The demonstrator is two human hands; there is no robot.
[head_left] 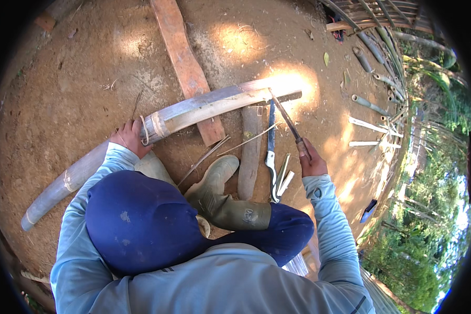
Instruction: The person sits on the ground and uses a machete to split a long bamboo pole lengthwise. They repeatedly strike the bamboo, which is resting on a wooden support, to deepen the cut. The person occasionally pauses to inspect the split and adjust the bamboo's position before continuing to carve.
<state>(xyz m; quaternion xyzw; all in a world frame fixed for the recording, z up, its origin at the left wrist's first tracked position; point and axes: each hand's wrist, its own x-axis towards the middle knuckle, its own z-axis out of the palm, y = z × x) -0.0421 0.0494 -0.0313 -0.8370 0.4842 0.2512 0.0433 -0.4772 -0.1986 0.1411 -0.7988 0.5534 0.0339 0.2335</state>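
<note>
- In the middle of the frame, a long bundle of split bamboo (193, 112) lies across the brown dirt ground (78, 78), from the lower left up to the upper middle.
- The left hand (131, 137) rests on the bundle near a pale tie band (159, 124), with its fingers curled down on the bamboo.
- The right hand (311, 163) is right of the middle. Its grip is pressed tight around the handle of a long knife (288, 121).
- The tip of the knife meets the far end of the bundle, in a bright patch of sun.
- A reddish wooden plank (186, 63) lies under the bundle.
- A green rubber boot (217, 188) points toward the bundle from below.
- A blue-handled tool (270, 152) lies on the ground just beside the boot.
- More bamboo poles (371, 104) lie at the upper right.
</note>
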